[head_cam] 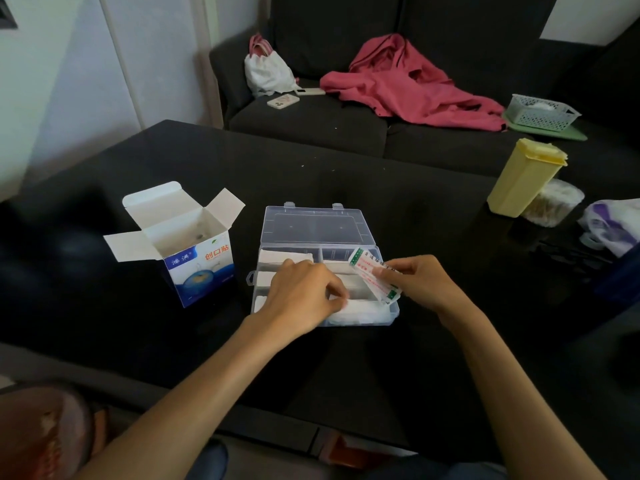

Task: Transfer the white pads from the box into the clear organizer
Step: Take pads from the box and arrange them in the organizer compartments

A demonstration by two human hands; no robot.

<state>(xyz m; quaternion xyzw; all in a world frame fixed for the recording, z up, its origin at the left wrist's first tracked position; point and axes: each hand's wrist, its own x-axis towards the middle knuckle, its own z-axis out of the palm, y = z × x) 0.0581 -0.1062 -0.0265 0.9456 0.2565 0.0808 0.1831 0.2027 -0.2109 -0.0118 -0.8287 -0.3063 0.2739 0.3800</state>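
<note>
Right fingers [388, 271] pinching a strip stack [375, 277] over the organizer's [391, 315] right edge. Left fingertips [337, 299] curled, pressing pads [360, 311] into its near compartment (pinch or press, cannot tell). Box [204, 268] left of organizer, open, seemingly emptied. Likely light, soft, slippery when stacked; best pinched across the short edges.

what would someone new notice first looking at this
Probably the two hands over the clear organizer at the middle of the black table: the right hand pinches a stack of wrapped strips, while the left hand reaches into a front compartment. Next, the open blue and white box standing left of the organizer, and the pink garment on the dark sofa behind.
</note>
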